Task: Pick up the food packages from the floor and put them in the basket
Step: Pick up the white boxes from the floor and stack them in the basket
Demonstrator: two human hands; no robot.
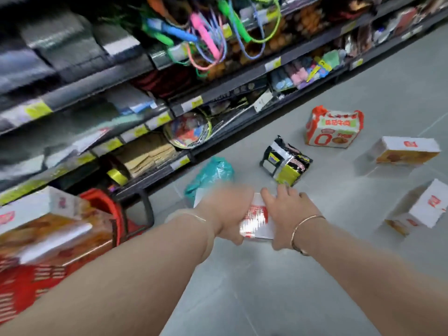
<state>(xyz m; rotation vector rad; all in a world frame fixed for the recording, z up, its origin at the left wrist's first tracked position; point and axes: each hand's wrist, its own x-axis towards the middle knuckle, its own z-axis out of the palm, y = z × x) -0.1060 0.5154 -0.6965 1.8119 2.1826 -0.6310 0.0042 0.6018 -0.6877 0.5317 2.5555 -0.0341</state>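
While both bare arms reached over the smooth grey tiled floor (339,214), the left hand (225,212) and right hand (288,214) closed on opposite ends of a glossy red-and-white food packet (255,219), fingers wrapped around its edges; motion blur hid its print. A crinkled teal plastic bag (211,175) lay just beyond it. Farther right sat a shiny black-and-yellow foil multipack (286,161), an orange-and-white plastic noodle multipack (334,128) and two white-and-orange cardboard boxes (400,154), one (421,209) tipped on its side. At near left, the red slatted plastic basket (29,284), cut off by the frame, held a similar cardboard box (46,221). Blurred metal shelving (145,93) ran along the far left, its goods hard to make out.
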